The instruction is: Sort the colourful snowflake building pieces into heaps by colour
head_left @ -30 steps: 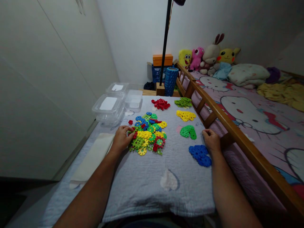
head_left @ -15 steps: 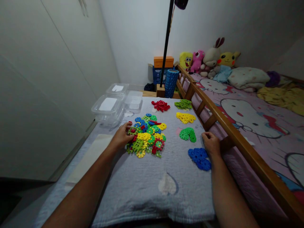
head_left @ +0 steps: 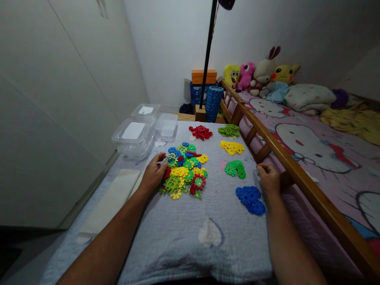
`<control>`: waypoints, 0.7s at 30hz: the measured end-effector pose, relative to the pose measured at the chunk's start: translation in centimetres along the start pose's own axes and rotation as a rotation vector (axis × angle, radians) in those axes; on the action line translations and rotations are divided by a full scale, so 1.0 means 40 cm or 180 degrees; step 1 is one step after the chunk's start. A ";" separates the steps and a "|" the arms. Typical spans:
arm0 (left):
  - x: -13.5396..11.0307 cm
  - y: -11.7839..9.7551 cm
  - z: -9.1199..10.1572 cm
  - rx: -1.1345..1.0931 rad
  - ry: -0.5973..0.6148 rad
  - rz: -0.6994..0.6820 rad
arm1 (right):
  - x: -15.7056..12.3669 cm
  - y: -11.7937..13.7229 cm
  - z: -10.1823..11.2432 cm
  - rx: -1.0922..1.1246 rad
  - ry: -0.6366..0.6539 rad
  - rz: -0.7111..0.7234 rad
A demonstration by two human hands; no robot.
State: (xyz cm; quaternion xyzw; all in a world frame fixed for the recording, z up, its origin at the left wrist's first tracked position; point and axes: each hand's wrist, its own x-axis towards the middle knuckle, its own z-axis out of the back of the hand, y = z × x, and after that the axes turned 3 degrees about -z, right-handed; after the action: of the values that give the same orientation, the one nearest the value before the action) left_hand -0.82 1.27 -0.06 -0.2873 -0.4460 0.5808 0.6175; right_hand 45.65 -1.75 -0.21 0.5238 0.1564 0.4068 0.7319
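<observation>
At the left side of a mixed pile of plastic building pieces (head_left: 179, 172), my left hand (head_left: 154, 172) pinches a light-green square piece (head_left: 171, 160) between thumb and fingers. Round notched discs and square lattice pieces in red, yellow, blue and green make up the pile. My right hand (head_left: 269, 179) rests with curled fingers at the table's right edge, and no piece shows in it. Nearest to it lie blue discs (head_left: 251, 200) and green discs (head_left: 235, 169). Farther back are separate groups of yellow discs (head_left: 232, 147), light-green pieces (head_left: 228, 130) and red pieces (head_left: 201, 132).
Clear plastic boxes (head_left: 133, 136) stand at the back left, two with white paper on top. A folded cream sheet (head_left: 109, 202) lies by my left forearm. A wooden bed rail (head_left: 276, 148) borders the right side. A black pole (head_left: 208, 55) rises behind the table.
My left hand now lifts and tilts the light-green square piece slightly at the pile's edge. My right hand has shifted a little to the right.
</observation>
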 end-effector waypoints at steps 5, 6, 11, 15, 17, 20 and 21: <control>0.005 0.021 -0.011 0.0077 -0.0436 -0.0125 | -0.055 0.188 -0.047 -0.0103 0.0486 0.0621; 0.006 0.022 -0.012 0.0113 -0.0495 -0.0172 | -0.075 0.233 -0.076 -0.0090 0.0755 0.0758; 0.008 0.017 -0.018 0.0057 -0.0629 -0.0228 | -0.208 0.420 -0.299 -0.0670 0.2416 0.2061; 0.008 0.018 -0.020 -0.0072 -0.0654 -0.0244 | -0.295 0.477 -0.473 -0.1544 0.2745 0.2595; 0.010 0.021 -0.019 -0.0152 -0.0674 -0.0221 | -0.315 0.478 -0.531 -0.1874 0.2697 0.2588; 0.015 0.027 -0.018 -0.0267 -0.0713 -0.0123 | -0.324 0.468 -0.579 -0.2117 0.2699 0.2502; 0.017 0.029 -0.018 -0.0292 -0.0718 -0.0090 | -0.324 0.466 -0.586 -0.2128 0.2712 0.2496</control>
State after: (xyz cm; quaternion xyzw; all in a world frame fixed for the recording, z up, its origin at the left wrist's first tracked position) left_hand -0.77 2.23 -1.21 -0.2417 -0.5427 0.5796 0.5578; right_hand 14.25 5.64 4.46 0.0805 0.0954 0.8406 0.5270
